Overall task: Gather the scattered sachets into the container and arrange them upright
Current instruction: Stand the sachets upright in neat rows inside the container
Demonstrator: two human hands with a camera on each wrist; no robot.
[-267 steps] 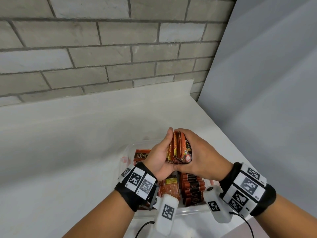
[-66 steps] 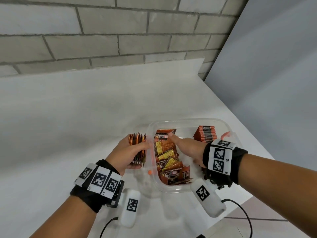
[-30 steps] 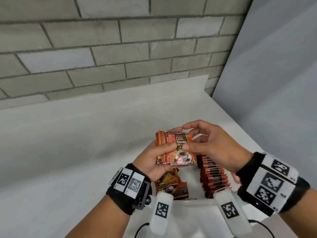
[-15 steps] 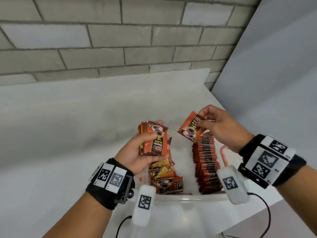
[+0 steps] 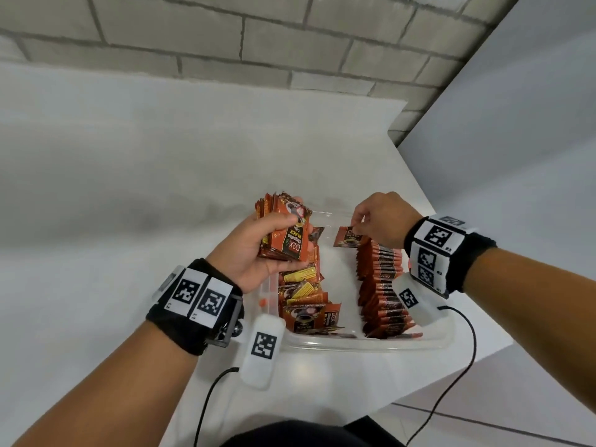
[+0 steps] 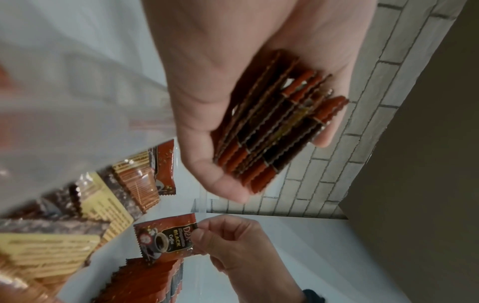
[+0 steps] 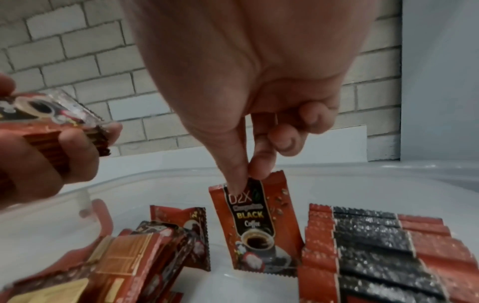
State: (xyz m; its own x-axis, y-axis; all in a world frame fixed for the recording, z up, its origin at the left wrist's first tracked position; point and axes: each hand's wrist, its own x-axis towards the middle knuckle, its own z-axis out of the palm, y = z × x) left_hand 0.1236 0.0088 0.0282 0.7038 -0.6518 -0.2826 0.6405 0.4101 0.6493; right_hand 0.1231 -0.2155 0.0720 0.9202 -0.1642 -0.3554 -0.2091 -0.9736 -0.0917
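We hold a single orange-red foil sachet (image 7: 255,223) pinched by its top edge between thumb and forefinger of our right hand (image 5: 382,221), hanging upright with its long axis vertical, its lower edge at or just above the floor of the clear plastic rectangular container (image 5: 361,345). The move turns on one relation: the upright row of packed sachets (image 5: 382,285) stands just beside it at 3 o'clock in the right wrist view, so the sachet needs only to slide sideways against the far end of that row. The right hand is plainly the nearer one. Our left hand (image 5: 254,250) is clenched round a thick stack of matching sachets (image 5: 285,232), held above the container's far-left side at about 10 o'clock from the row. A loose heap of flat-lying sachets (image 5: 304,298) fills the container's left half. The hanging sachet's face reads "D2X", "BLACK" and "Coffee"; a line between them is too blurred to read.
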